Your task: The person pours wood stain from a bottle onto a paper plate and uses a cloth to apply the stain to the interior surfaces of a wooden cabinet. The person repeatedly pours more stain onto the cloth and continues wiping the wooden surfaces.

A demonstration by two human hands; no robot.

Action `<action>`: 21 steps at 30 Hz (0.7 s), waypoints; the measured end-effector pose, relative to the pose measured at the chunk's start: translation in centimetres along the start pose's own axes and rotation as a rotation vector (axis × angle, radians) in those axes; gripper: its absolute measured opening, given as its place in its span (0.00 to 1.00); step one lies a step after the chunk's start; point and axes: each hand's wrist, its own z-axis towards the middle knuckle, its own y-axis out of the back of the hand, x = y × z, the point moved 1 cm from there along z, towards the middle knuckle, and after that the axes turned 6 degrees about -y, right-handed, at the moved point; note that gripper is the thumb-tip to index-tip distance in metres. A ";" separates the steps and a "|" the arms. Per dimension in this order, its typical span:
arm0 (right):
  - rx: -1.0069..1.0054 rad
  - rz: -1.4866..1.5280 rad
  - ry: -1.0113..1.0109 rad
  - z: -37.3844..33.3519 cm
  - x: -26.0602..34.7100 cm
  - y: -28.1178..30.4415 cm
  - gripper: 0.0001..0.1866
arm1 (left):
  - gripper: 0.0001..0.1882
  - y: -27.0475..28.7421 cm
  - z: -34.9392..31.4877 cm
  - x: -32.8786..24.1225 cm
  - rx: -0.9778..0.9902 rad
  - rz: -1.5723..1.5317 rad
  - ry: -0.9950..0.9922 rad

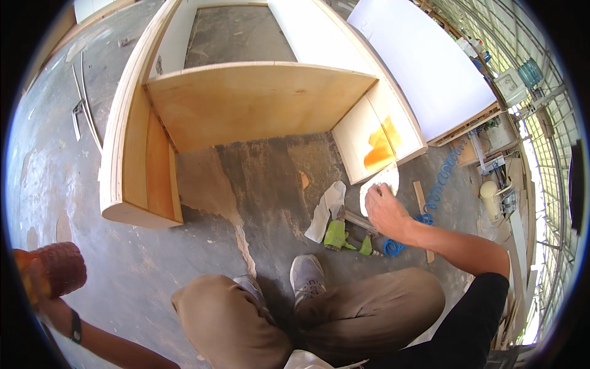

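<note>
My left hand (52, 309), with a dark band at the wrist, is closed around a ribbed plastic bottle (64, 269) of reddish-orange colour at the far left edge; its fingers are partly blurred. On the right, my right hand (386, 208) pinches a flat white cloth (388, 178) just below a wet orange patch (381, 146). That patch spreads over the inner face of the right side panel of a wooden cabinet frame (264, 101), which lies on the floor before me. Its crosspiece and left inner panel are stained orange-brown.
By my shoes lie a green air nailer (336, 235) and a crumpled white sheet (327, 211). A blue coiled hose (439, 184) runs along the right. A large white panel (424, 67) stands beyond the frame; metal strips (88, 104) lie at left. Wood scraps line the mesh wall.
</note>
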 end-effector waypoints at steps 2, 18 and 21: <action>0.029 -0.034 0.026 1.3 -0.2 0.1 0.22 | 0.36 -0.8 -2.6 3.5 -0.018 0.014 0.059; 0.493 -0.026 0.251 4.5 -3.6 -3.5 0.16 | 0.47 -7.7 -16.7 14.9 -0.136 0.056 0.268; 0.480 0.114 0.093 4.2 -6.6 -0.2 0.16 | 0.49 -8.4 -18.1 15.1 -0.159 0.102 0.239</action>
